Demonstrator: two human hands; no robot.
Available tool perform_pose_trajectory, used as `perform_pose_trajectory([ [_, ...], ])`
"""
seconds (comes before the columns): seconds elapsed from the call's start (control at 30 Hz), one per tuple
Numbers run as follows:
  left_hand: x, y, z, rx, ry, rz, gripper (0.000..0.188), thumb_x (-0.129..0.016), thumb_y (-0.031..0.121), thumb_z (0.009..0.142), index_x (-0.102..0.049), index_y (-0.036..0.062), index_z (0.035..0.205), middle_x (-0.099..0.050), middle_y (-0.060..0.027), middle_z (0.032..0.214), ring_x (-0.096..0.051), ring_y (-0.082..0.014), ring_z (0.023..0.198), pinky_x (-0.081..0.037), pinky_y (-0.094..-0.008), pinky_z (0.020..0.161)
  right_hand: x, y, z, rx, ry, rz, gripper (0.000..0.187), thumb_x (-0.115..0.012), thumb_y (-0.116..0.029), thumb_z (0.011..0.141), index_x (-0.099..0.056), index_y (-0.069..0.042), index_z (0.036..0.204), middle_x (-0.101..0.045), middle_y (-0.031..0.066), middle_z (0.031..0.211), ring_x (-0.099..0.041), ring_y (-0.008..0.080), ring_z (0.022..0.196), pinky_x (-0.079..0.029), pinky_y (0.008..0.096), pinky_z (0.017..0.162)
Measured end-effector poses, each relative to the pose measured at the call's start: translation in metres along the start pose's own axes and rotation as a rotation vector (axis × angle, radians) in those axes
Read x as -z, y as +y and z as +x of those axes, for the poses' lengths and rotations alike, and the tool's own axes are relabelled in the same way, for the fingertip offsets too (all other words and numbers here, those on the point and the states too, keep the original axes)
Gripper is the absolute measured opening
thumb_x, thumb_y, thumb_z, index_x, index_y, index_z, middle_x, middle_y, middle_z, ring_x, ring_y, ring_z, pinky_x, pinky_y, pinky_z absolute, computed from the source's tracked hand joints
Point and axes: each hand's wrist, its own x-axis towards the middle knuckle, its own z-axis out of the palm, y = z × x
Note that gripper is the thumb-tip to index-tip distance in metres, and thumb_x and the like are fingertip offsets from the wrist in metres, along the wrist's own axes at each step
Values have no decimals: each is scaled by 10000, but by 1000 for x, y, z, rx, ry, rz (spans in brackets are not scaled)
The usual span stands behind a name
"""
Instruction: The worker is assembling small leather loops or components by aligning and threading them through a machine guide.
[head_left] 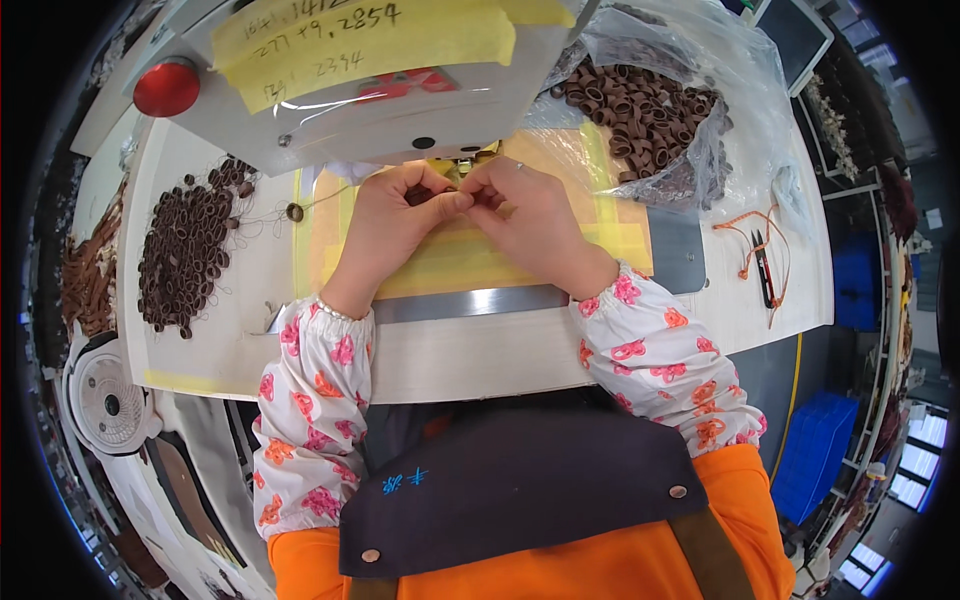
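Both my hands meet at the sewing machine [400, 120], just in front of its needle area. My left hand [395, 230] is closed in a pinch on a small brown loop [418, 194], mostly covered by the fingers. Against it, my right hand [530, 220] has thumb and fingertips pressed together at the same spot; whether they grip the loop or a thread is hidden. Beneath the hands lies a yellow-taped work plate [400, 275]. A thread runs left from the hands toward one dark loop [294, 212] on the table.
At left lies a pile of brown loops joined by threads [190, 250]. A clear plastic bag [690, 185] of brown loops [650, 110] sits at back right. Thread snips [763, 270] with an orange cord lie on the white table [480, 360]. A white fan [108, 395] stands left.
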Motion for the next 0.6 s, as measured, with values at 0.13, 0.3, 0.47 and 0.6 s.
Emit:
perform_pose_trajectory([
  [0.13, -1, -1, -2, -100, 58, 110, 169, -660, 122, 771, -617, -7, 870, -580, 11, 696, -504, -44, 639, -403, -186, 581, 1, -1, 7, -193, 4, 97, 128, -622, 12, 676, -552, 12, 783, -593, 130, 696, -604, 250, 630, -477, 308, 554],
  [0.3, -8, -1, 6, -69, 130, 265, 185, -656, 144, 767, -647, -7, 873, -636, -37, 714, -557, -63, 639, -437, -205, 587, 2, 7, 13, -135, 42, -38, 94, -626, 10, 671, -563, 27, 739, -589, 143, 679, -594, 278, 624, -472, 326, 556],
  [0.47, -10, 1, 13, 97, 199, 280, 246, -678, 215, 749, -671, 2, 872, -656, -49, 704, -564, -66, 612, -441, -201, 585, 4, 11, 20, -46, 69, -126, 79, -628, -10, 678, -569, 17, 722, -582, 148, 685, -571, 309, 636, -455, 364, 570],
  [0.6, -14, -2, 16, 124, 207, 242, 260, -685, 226, 741, -672, 4, 875, -660, -49, 718, -563, -58, 624, -437, -198, 590, 1, 19, 17, -22, 107, -165, 66, -617, -23, 698, -559, 5, 715, -574, 142, 682, -565, 311, 646, -449, 371, 569],
])
